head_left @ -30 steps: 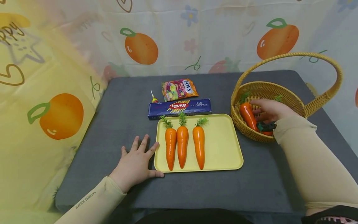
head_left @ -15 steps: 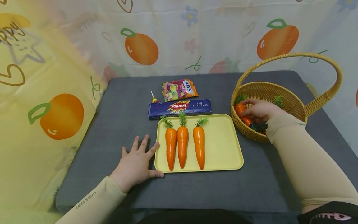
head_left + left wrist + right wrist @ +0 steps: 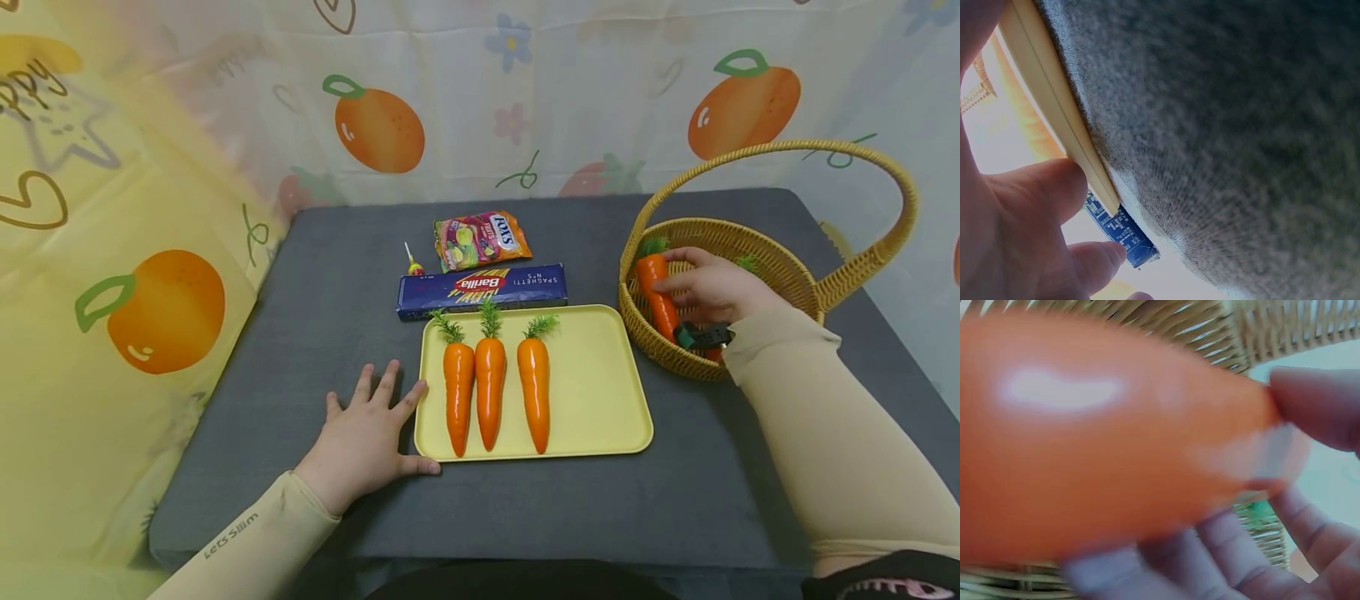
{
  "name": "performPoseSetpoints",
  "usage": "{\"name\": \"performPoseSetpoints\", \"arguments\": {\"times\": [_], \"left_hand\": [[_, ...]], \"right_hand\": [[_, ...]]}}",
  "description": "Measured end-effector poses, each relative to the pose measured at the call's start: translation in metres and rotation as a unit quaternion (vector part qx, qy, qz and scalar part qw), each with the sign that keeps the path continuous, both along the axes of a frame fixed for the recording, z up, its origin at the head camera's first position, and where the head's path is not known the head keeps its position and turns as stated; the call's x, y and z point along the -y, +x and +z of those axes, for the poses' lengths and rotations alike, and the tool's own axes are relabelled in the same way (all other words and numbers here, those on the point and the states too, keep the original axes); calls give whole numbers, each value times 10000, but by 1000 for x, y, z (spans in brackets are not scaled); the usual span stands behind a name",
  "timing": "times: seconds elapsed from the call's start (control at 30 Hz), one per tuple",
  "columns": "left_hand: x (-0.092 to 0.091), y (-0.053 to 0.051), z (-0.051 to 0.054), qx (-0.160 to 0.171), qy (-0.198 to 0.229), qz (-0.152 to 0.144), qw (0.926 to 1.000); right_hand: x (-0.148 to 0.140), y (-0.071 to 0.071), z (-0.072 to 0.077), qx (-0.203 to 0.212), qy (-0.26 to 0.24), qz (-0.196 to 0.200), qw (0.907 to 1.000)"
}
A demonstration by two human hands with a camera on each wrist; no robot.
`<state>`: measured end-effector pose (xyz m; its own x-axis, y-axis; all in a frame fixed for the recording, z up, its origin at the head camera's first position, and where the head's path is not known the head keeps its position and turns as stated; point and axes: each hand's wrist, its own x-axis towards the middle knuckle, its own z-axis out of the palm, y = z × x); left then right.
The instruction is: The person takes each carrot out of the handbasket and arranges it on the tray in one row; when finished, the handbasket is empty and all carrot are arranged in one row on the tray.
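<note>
L hand (image 3: 358,446), lower left of frame, fingers spread, touching left rim of yellow tray (image 3: 594,383). Lollipop (image 3: 415,268), spaghetti box (image 3: 482,291) & sweets bag (image 3: 480,242) upper ctr. 3 carrots (image 3: 491,392) on tray mid-frame, tips twd btm. Right side: another carrot (image 3: 656,292), tilted in wicker basket (image 3: 671,360), pinched btwn thumb & fingers of R hand (image 3: 720,287).
</note>
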<state>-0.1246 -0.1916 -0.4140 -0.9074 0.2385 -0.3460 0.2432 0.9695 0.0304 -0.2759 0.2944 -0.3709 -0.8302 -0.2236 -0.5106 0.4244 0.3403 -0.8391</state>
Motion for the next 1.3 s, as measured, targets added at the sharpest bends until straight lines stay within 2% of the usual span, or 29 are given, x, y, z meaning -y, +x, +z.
{"name": "performPoseSetpoints", "arguments": {"times": [0.3, 0.53, 0.7, 0.93, 1.0, 1.3], "left_hand": [[-2, 1, -1, 19, -22, -20, 10000], [-1, 1, -1, 32, -30, -1, 10000], [0, 2, -1, 59, 6, 19, 10000], [1, 1, -1, 0, 26, 8, 10000], [1, 1, -1, -7, 20, 6, 10000], [1, -1, 0, -9, -30, -9, 10000]], "right_hand": [[-6, 12, 10, -159, -800, -774, 9937], [-4, 24, 22, -505, -1712, -1402, 9739], [1, 33, 27, -672, -1928, -1558, 9665], [8, 57, 27, -681, -2904, -1573, 9414], [13, 65, 27, -732, -3043, -1494, 9379], [45, 91, 17, -809, -3293, -1081, 9345]]}}
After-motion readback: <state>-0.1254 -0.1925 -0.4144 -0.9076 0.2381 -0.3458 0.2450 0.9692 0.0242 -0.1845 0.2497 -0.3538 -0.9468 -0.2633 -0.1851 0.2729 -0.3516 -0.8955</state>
